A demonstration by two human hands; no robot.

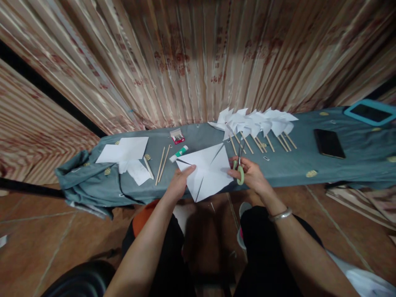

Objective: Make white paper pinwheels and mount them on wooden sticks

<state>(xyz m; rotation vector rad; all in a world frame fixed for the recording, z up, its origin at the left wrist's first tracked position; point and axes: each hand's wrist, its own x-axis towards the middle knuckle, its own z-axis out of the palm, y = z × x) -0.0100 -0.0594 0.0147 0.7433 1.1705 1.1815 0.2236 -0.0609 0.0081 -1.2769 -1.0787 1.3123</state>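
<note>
A white paper square [206, 171] with diagonal cuts from its corners lies over the near edge of the table. My left hand [180, 181] is closed on its left side, thumb on top. My right hand [251, 173] grips green-handled scissors [239, 165] at the paper's right edge, blades pointing away from me. A row of finished white paper pinwheels on wooden sticks [256, 123] lies just beyond the scissors.
The table has a grey-green cloth [355, 165]. Blank paper sheets [125, 150], loose wooden sticks [162, 164], a glue stick [179, 153] and a small red box [177, 136] lie left. A black phone [328, 143] and a teal-cased tablet [369, 112] lie right. A curtain hangs behind.
</note>
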